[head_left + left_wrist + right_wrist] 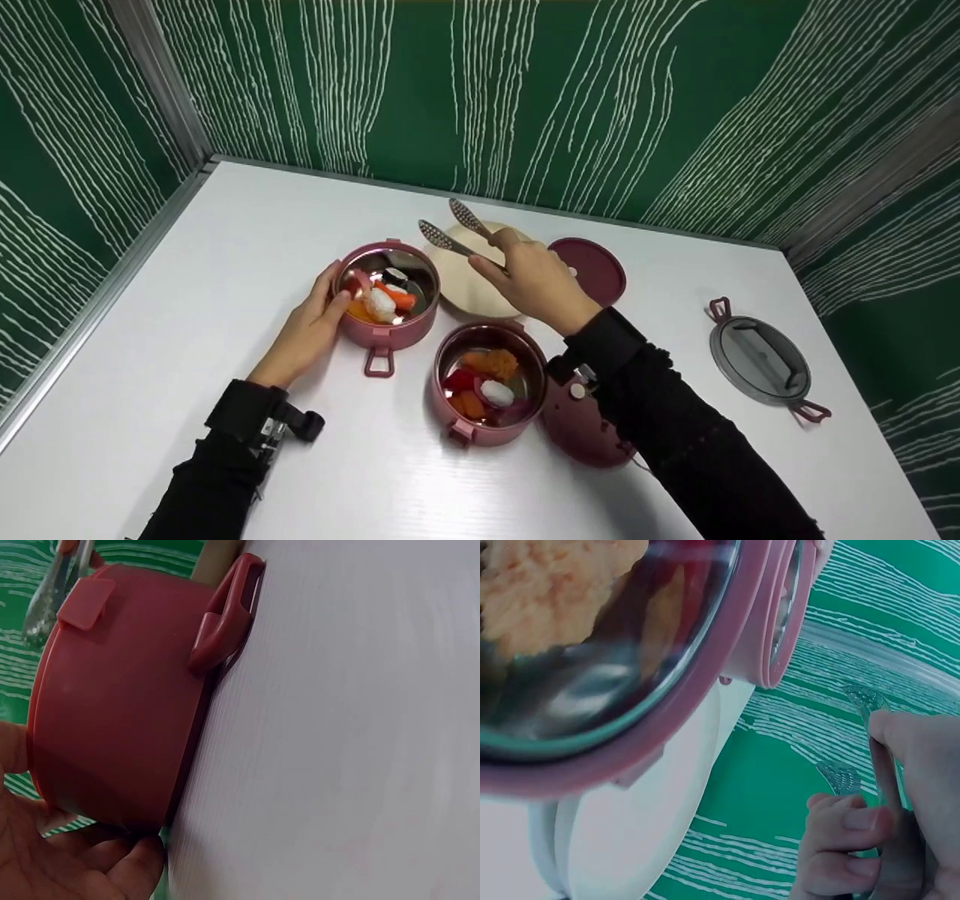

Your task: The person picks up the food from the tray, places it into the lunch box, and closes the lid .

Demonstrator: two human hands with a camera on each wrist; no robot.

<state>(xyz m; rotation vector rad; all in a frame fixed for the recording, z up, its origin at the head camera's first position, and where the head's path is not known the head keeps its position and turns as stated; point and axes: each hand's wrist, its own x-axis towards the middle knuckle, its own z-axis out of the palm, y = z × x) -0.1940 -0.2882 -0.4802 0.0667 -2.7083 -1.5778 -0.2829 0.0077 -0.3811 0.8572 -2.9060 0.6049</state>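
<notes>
My left hand (306,328) grips the left side of a pink lunch pot (409,335), thumb at the rim and fingers low on the wall in the left wrist view. Inside it lie toy foods: an orange-and-white sushi piece, a black-wrapped roll and others. My right hand (536,281) holds metal tongs (442,238) over a cream plate (476,289); the tong tips are apart with nothing between them. Nearer me stands a second pink pot (487,433), holding a fried-looking orange piece (555,596), a white piece (496,393) and several red and orange ones.
A round maroon lid (600,271) lies right of the plate. Another maroon lid (581,435), partly under my right forearm, is beside the second pot. Farther right rests a grey lid (757,360) with maroon clips. Green, white-striped walls (420,97) edge the white table (360,457).
</notes>
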